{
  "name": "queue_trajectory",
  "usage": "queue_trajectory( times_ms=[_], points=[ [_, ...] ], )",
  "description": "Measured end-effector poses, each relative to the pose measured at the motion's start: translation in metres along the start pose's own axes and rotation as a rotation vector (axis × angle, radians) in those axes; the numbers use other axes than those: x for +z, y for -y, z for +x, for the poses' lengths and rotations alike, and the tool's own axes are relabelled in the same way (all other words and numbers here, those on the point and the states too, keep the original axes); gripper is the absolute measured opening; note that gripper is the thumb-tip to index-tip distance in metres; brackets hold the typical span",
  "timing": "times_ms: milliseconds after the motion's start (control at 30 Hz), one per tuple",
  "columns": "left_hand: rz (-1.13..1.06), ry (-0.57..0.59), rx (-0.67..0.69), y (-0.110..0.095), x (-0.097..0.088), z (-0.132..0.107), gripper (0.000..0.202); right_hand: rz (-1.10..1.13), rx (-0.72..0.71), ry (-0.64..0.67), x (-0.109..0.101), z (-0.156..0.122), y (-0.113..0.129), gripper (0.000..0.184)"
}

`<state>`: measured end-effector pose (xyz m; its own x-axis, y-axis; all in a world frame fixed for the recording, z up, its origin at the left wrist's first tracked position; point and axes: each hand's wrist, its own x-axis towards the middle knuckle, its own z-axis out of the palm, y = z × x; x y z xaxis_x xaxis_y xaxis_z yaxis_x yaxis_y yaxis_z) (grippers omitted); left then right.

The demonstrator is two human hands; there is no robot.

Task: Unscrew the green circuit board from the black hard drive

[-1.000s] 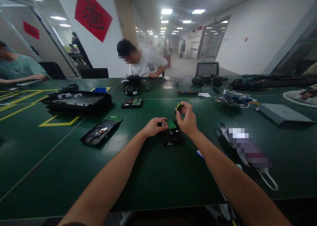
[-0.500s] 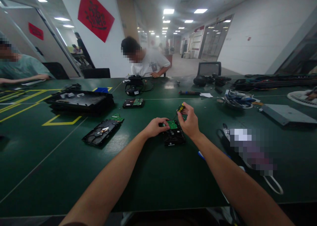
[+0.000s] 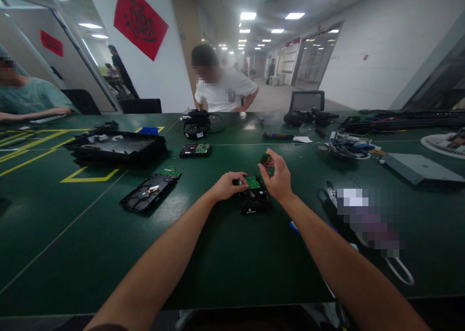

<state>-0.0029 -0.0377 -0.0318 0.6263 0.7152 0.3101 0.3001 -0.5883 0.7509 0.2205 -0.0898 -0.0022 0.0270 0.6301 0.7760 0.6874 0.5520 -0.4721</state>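
A black hard drive (image 3: 255,200) with a green circuit board (image 3: 253,182) lies on the table in front of me. My left hand (image 3: 228,186) is closed on the drive's left side, fingertips resting at the board. Above the board's far right edge, my right hand (image 3: 276,176) grips a screwdriver (image 3: 266,157) by its black and yellow handle. The screwdriver's thin shaft points down toward the board; whether its tip touches a screw I cannot tell.
Left of my hands lie an opened drive casing (image 3: 148,193), a second hard drive (image 3: 195,150) and stacked black trays (image 3: 116,149). To the right are a blurred pouch-like item (image 3: 366,219), a grey metal box (image 3: 423,167) and bundled cables (image 3: 350,144). A co-worker (image 3: 225,86) leans at the far edge.
The screwdriver handle has turned in my right hand, showing less yellow. My left hand keeps its place on the drive. Across the table, the co-worker has shifted to the right.
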Motion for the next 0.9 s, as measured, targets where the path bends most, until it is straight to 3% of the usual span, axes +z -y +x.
queue_trajectory(
  times_ms=[167, 400, 900],
  points=[
    [-0.001, 0.003, 0.014, 0.0009, 0.0000, 0.0001, 0.012, -0.003, -0.039, 0.004, 0.0004, 0.0003, 0.0021, 0.058],
    [0.016, 0.008, 0.006, -0.0006, -0.0011, -0.0002, 0.012, 0.018, 0.034, -0.033, 0.0046, -0.0009, -0.0013, 0.059],
    [0.001, 0.008, 0.022, -0.0005, -0.0010, -0.0001, 0.012, 0.010, -0.090, -0.114, 0.0082, -0.0001, -0.0042, 0.058]
  ],
)
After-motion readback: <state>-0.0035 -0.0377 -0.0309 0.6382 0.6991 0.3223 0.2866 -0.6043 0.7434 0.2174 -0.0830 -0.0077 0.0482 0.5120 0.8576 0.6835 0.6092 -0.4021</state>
